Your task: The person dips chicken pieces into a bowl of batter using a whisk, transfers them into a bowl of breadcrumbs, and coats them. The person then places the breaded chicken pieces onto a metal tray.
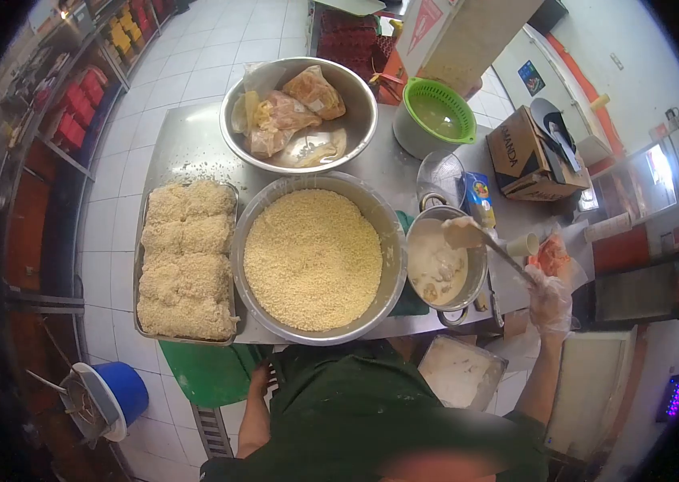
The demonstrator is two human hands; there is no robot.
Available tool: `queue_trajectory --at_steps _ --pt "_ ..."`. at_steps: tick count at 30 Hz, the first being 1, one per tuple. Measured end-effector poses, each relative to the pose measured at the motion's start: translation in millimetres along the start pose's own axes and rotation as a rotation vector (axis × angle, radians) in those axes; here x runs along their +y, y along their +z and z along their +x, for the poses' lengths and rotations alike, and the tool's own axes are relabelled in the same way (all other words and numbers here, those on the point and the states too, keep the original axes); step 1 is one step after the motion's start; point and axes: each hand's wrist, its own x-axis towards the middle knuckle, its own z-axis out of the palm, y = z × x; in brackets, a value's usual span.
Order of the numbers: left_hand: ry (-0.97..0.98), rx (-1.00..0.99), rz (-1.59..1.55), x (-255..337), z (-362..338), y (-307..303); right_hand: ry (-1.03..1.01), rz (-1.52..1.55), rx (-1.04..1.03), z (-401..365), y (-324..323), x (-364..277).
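Note:
My right hand [550, 304], in a clear plastic glove, is closed around the handle of a long spoon [497, 247]. The spoon's batter-coated head is raised over the rim of a metal pot [477, 281], which holds a milky liquid with pieces in it. Low at my side, below the table edge, is my left hand [260, 376], bare and near a green bin [203, 377]; its fingers are mostly hidden. A wide metal bowl of pale crumbs [313, 259] stands in front of me. To its left, a tray [140, 309] holds crumb-coated pieces in rows.
Behind the crumbs stands a steel bowl [367, 120] with bagged meat. Further right are a green strainer [413, 90] on a bucket, a wire sieve [439, 175], a cardboard box [526, 153] and pinkish meat [553, 255]. A blue bucket [126, 392] is on the floor.

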Motion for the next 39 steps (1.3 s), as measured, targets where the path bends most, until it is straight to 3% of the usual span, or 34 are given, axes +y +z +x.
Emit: queue_trajectory --at_steps 2,7,9,12,13,16,22,27,29,31,33,34,36,37,39 --pt "0.027 0.015 0.156 17.3 -16.2 3.7 0.04 0.026 -0.038 0.0 -9.9 4.3" --pt "0.078 -0.052 0.062 5.2 -8.1 0.0 0.101 0.069 -0.072 2.0 -17.4 -7.8" --pt "0.065 -0.041 -0.014 -0.4 -4.1 -0.9 -0.046 -0.071 -0.055 -1.2 -3.3 -16.3" --pt "0.013 -0.01 -0.033 -19.0 9.0 -7.5 -0.092 -0.144 0.078 -22.5 36.5 -5.6" --pt "0.015 -0.017 -0.003 -18.8 7.2 -7.4 -0.044 -0.094 -0.011 -24.6 38.8 -6.8" --pt "-0.06 0.057 0.058 -19.0 -0.9 -7.4 -0.061 -0.104 -0.021 -23.3 38.3 -9.2" --pt "-0.016 -0.031 -0.027 -37.1 4.6 -13.7 -0.076 -0.034 -0.003 -18.3 30.3 -10.6" --pt "0.069 -0.041 0.076 -21.3 5.3 -7.1 -0.23 0.022 0.2 13.9 0.8 -64.6" --pt "0.083 -0.015 0.109 -5.3 -2.0 0.2 -0.094 -0.028 -0.003 22.6 -12.8 -102.0" --pt "0.155 -0.005 0.186 14.5 -16.7 7.8 -0.152 0.218 -0.035 19.1 15.7 -120.4" --pt "0.263 -0.031 0.217 21.2 -19.5 10.5 -0.211 0.072 -0.242 13.5 28.8 -154.4" --pt "0.369 -0.056 0.246 22.9 -21.1 12.2 -0.282 0.254 -0.246 13.7 25.3 -169.3" --pt "0.388 -0.084 0.294 37.7 -43.4 14.9 -0.33 0.063 -0.463 8.5 27.3 -176.5" --pt "0.41 -0.11 0.347 45.9 -55.0 15.8 -0.342 0.059 -0.461 5.4 28.0 -171.7" --pt "0.431 -0.19 0.335 52.9 -67.2 8.8 -0.19 0.305 -0.262 -4.0 31.1 -146.4"
